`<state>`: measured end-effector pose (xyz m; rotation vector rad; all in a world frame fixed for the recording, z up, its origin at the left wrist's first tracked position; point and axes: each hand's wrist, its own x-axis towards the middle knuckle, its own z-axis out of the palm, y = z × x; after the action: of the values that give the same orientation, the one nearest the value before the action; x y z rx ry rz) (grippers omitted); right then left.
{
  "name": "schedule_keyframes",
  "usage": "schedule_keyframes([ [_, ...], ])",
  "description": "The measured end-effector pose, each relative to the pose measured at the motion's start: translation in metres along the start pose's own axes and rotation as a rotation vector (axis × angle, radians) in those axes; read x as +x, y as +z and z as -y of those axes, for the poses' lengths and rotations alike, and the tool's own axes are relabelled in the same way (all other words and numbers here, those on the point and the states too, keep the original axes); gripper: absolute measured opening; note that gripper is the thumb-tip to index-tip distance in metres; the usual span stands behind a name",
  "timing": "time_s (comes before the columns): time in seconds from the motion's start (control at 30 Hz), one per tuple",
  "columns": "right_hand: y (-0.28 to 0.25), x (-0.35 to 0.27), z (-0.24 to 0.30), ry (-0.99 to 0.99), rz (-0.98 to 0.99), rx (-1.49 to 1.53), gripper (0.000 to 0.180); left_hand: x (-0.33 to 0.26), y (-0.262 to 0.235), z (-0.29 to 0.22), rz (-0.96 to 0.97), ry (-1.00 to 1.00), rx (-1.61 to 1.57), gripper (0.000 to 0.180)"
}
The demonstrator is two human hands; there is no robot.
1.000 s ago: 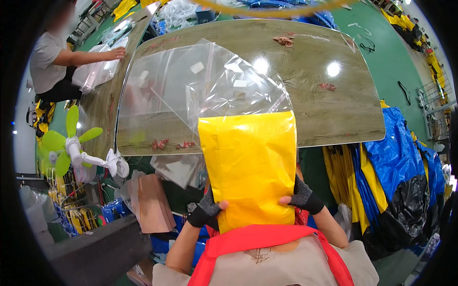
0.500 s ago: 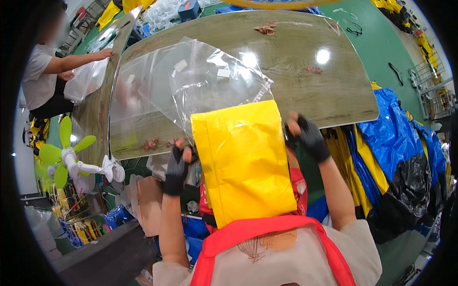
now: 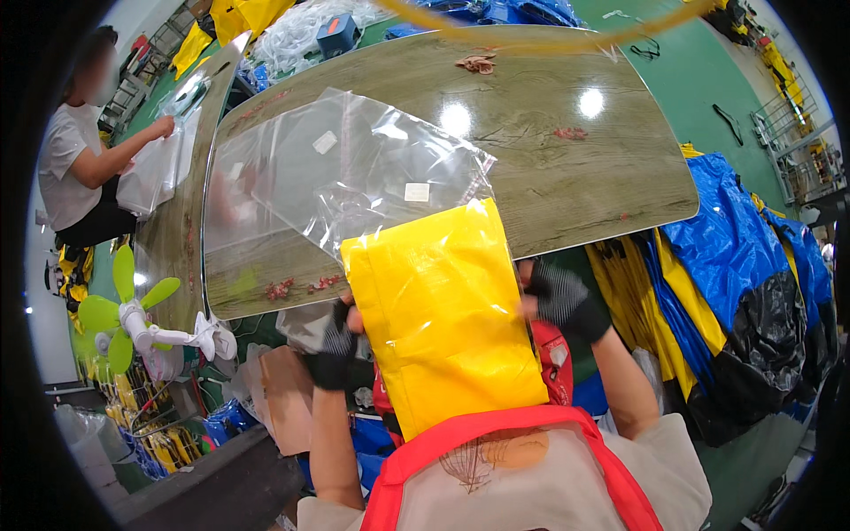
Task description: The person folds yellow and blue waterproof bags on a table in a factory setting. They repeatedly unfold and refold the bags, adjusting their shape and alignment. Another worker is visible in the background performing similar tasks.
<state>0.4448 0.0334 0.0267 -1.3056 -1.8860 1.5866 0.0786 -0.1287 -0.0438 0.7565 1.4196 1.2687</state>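
A folded piece of yellow plastic sheeting [image 3: 443,327] stands tilted between my hands, its lower end against my apron and its upper end over the table's near edge. Clear plastic bags [image 3: 363,168] with small white labels lie beyond it. Glossy streaks across the yellow suggest that the film of one covers it. My left hand [image 3: 338,345], in a dark fingerless glove, is closed at the left edge, where the bag's side seems pinched. At the right edge my right hand [image 3: 562,299], gloved alike, has curled, slightly blurred fingers on the film.
The wood-patterned table [image 3: 567,181] carries reddish scraps and a brown crumpled bit [image 3: 476,64]. A green-bladed fan [image 3: 133,314] stands left. Blue, yellow and black sheeting [image 3: 726,265] hangs right. Another person [image 3: 80,168] handles clear bags at the far left.
Both hands have come down toward me along the yellow piece's sides, and more shine shows over it. The piece sits slightly lower. The other person's hand has shifted along the clear bags.
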Motion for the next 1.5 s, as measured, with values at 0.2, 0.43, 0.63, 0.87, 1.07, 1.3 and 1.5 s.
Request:
schedule_keyframes([
  [0.2, 0.023, 0.053, 0.023, 0.105, -0.016, 0.66, 0.053, 0.044, 0.063, -0.059, 0.037, 0.071, 0.068, 0.049],
  [0.43, 0.07, -0.125, -0.092, 0.043, 0.17, 0.577, 0.079, -0.109, 0.071, -0.011, 0.262, -0.157, -0.202, 0.08],
  [0.63, 0.017, -0.081, 0.044, -0.11, -0.176, 0.547, 0.093, -0.066, 0.095, -0.031, 0.204, -0.07, -0.071, 0.076],
  [0.87, 0.017, -0.021, 0.081, -0.444, -0.421, 0.719, 0.083, -0.023, 0.198, -0.018, -0.156, 0.189, -0.136, 0.042],
  [1.07, -0.027, 0.009, 0.073, -0.603, -0.313, 0.43, 0.075, -0.007, 0.154, -0.098, 0.243, 0.612, 0.83, 0.046],
  [1.3, -0.031, 0.002, 0.052, -0.567, -0.141, 0.229, 0.068, 0.079, 0.187, -0.265, 0.548, 1.048, 1.263, 0.096],
  [1.5, -0.005, 0.001, 0.058, -0.589, -0.24, 0.871, 0.067, 0.041, 0.288, -0.236, 0.554, 1.066, 0.901, 0.07],
])
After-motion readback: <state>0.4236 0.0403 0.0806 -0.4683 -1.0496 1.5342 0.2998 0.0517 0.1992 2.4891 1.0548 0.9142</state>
